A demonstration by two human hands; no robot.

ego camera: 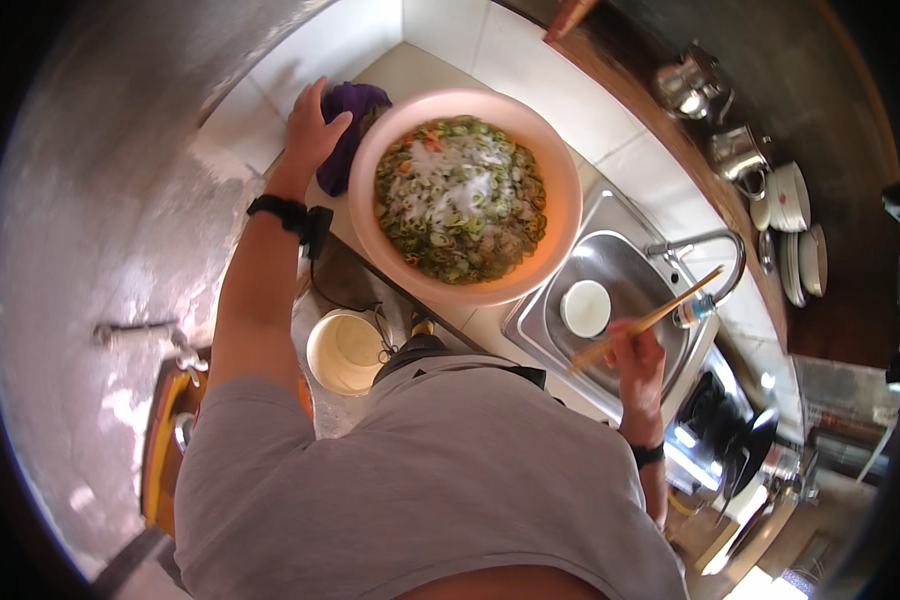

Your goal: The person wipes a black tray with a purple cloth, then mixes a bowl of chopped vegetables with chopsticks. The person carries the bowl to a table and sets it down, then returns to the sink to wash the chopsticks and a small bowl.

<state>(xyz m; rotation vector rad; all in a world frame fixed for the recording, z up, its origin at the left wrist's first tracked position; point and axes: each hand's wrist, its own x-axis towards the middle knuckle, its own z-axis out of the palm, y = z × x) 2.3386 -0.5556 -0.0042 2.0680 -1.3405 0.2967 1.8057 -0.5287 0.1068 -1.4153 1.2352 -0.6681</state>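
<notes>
A large pink plastic basin (562,187) stands on the tiled counter, filled with chopped green and some orange-red vegetables (457,247). White granules (469,191) lie heaped over the middle of them. To the basin's left is a crumpled purple cloth or bag (337,161). My left hand (311,127) is at its left edge, fingers apart and thumb reaching over the purple material; firm contact cannot be made out. Over the sink, my right hand (636,360) grips a pair of wooden chopsticks (675,301), which slant up towards the tap.
A steel sink (529,319) holds a white bowl (586,308), with a curved tap (735,255) behind it. A gas stove (709,420) lies further right. Cups and bowls (787,196) sit on a wooden shelf. On the floor stands a cream bucket (343,356).
</notes>
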